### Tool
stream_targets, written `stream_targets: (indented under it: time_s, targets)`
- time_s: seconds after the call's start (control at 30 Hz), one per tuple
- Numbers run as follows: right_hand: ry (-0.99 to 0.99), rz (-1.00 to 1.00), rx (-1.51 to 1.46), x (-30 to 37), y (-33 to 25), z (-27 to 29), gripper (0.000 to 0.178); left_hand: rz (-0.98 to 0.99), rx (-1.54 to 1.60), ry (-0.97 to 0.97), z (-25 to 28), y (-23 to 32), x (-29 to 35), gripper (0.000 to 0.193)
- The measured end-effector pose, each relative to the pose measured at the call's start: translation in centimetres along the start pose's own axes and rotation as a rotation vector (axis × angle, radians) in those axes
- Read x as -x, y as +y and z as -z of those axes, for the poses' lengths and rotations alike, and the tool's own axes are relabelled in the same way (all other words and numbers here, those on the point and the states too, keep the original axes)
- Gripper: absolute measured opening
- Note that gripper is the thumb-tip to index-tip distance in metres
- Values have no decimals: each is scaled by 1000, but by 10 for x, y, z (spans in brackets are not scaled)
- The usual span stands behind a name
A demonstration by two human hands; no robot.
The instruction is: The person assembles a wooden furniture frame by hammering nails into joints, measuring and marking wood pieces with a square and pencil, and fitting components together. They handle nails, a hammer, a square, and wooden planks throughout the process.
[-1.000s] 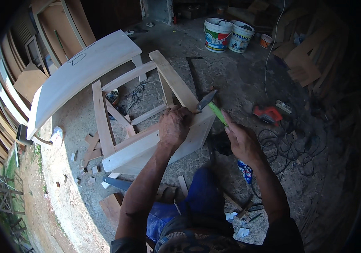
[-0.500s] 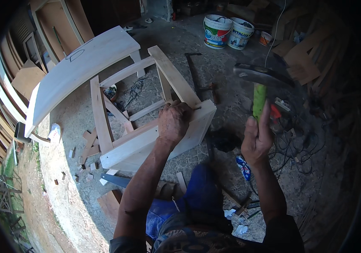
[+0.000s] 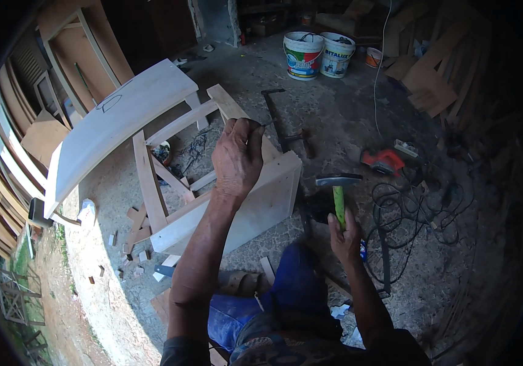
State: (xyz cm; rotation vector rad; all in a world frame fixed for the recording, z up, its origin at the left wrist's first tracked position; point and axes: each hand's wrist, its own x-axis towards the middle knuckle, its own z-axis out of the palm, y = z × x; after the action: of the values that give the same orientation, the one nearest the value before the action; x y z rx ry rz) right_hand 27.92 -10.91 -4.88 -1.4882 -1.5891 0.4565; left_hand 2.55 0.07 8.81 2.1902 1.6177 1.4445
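My right hand (image 3: 345, 236) is closed round the green handle of a hammer (image 3: 338, 180), whose dark head is uppermost, to the right of the wooden frame. Raised over the frame, my left hand (image 3: 237, 157) has its fingers pinched together. A thin dark nail (image 3: 267, 124) pokes out to the right from its fingertips, small and partly hidden. Beneath that hand lies the pale wooden frame (image 3: 147, 177), made of joined slats, with a wide white board (image 3: 228, 210) along its near side. My left forearm covers part of this board.
A curved white panel on legs (image 3: 121, 116) stands at the far left of the frame. Paint buckets (image 3: 303, 58) are at the back. On the right lie a red power tool (image 3: 382, 161) and tangled black cable (image 3: 417, 213). A clamp (image 3: 275, 119) rests beyond the frame; wood offcuts (image 3: 136, 226) litter the floor.
My left hand has lifted from the near board's corner and moved up and away over the frame. My right hand has lowered the hammer and brought it left, nearer my body.
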Motion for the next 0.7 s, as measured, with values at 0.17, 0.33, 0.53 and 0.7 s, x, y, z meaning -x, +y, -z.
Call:
stream_targets:
  time_s: [0.17,0.33,0.53,0.7]
  targets:
    - [-125,-405,128,142,162,-29,33,44,235,-349,-66,-5,133,2]
    - [-320,-335,437,317,288,-39,35,1023,508,-698,-161,-93,309,25]
    - [-452,-693,311,343,251,-49,36,1243,659,-704,-206,-111,327,20]
    - [-575,-734,330,365,287,-51,52,1307,788,-829,-259,-41,280,19]
